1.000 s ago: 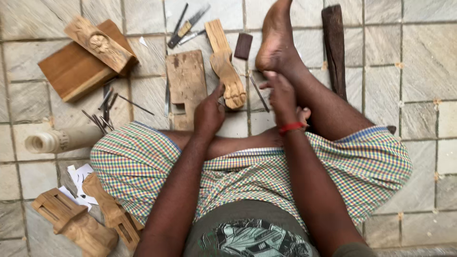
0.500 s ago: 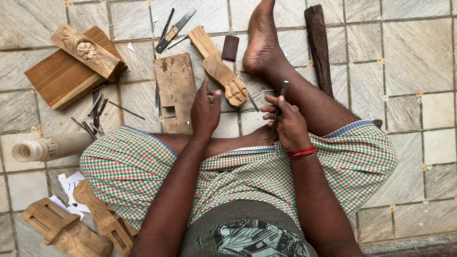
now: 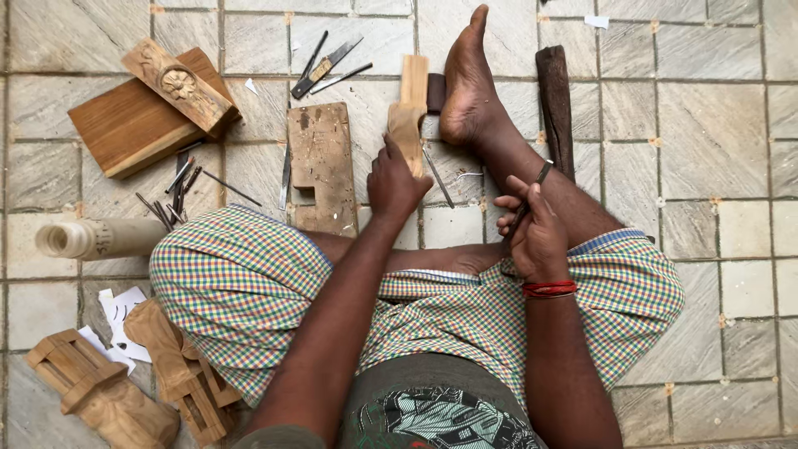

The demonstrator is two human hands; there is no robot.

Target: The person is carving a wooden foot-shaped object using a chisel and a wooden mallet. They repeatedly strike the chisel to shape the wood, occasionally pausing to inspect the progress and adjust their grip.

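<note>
Carved wooden piece (image 3: 409,112) lies on the tiled floor (image 3: 715,141) at upper centre of the frame, just beside the bare foot (image 3: 467,87). Left hand (image 3: 395,181) rests its fingers closed over its lower end. Right hand (image 3: 536,237), right of centre, has its grip wrapped around a thin chisel (image 3: 532,198). More chisels (image 3: 326,65), wooden blocks (image 3: 137,120) and a dark mallet (image 3: 555,104) lie across the floor.

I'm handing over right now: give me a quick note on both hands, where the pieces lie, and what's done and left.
Left hand: grips the near end of the carved wooden piece, which lies on the floor tiles beside the foot.
Right hand: holds a thin chisel above the leg, clear of the wood.
Spare chisels lie beyond the flat board.
Done: piece roughly shaped.
Left: finer detail not visibly cut.
</note>
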